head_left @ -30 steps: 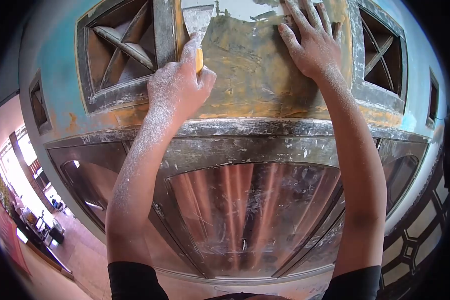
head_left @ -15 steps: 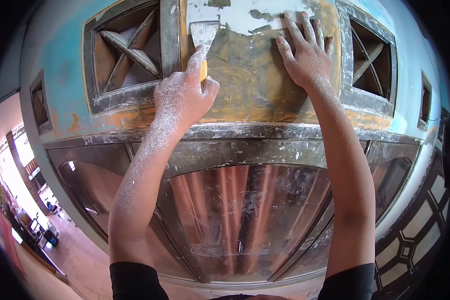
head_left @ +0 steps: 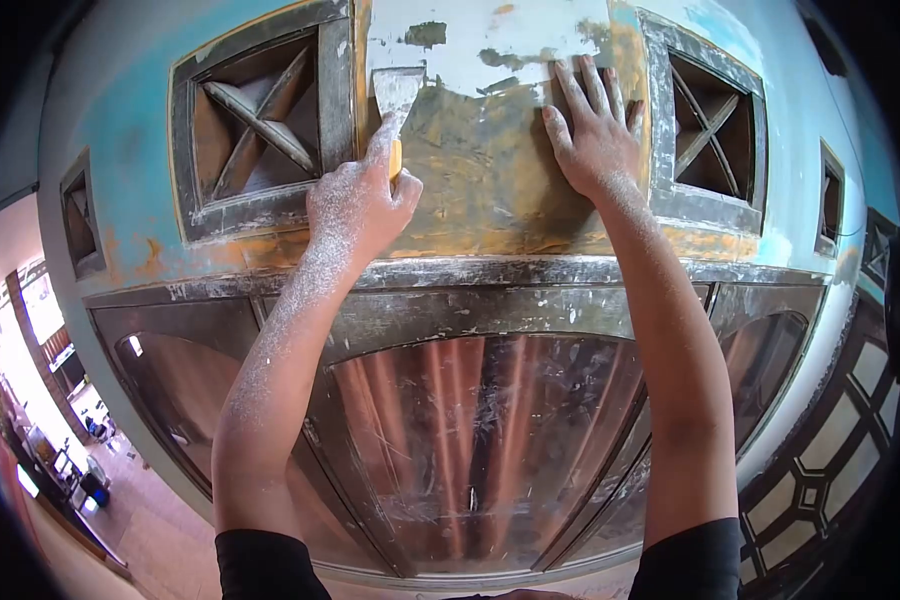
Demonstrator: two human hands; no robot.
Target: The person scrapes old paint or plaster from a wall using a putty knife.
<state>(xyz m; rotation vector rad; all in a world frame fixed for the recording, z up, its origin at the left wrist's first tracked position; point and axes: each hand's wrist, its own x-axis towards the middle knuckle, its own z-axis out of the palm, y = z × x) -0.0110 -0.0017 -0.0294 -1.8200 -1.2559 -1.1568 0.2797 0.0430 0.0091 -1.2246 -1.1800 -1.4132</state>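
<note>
My left hand (head_left: 360, 205), dusted with white powder, is closed around the yellow handle of a putty knife (head_left: 398, 92). Its index finger stretches along the tool toward the broad blade, which lies against the wall panel (head_left: 480, 175) near the panel's left edge. White shows in the upper part of this panel, while rough brown and ochre patches cover the lower part. On the panel's right side my right hand (head_left: 602, 150) rests flat with fingers spread, its fingertips close to the ragged edge of the white area. Powder also coats both forearms.
Wooden vent frames with crossed bars flank the panel, one at left (head_left: 260, 120) and one at right (head_left: 708, 125). Beneath runs a worn wooden ledge (head_left: 490, 270) above a glazed window (head_left: 480, 440) with reddish curtains. A tiled floor (head_left: 160, 500) shows at lower left.
The wall appears slightly lower and further left as the camera view shifts. Both hands keep nearly the same places on the panel, and the putty knife stays in my left hand.
</note>
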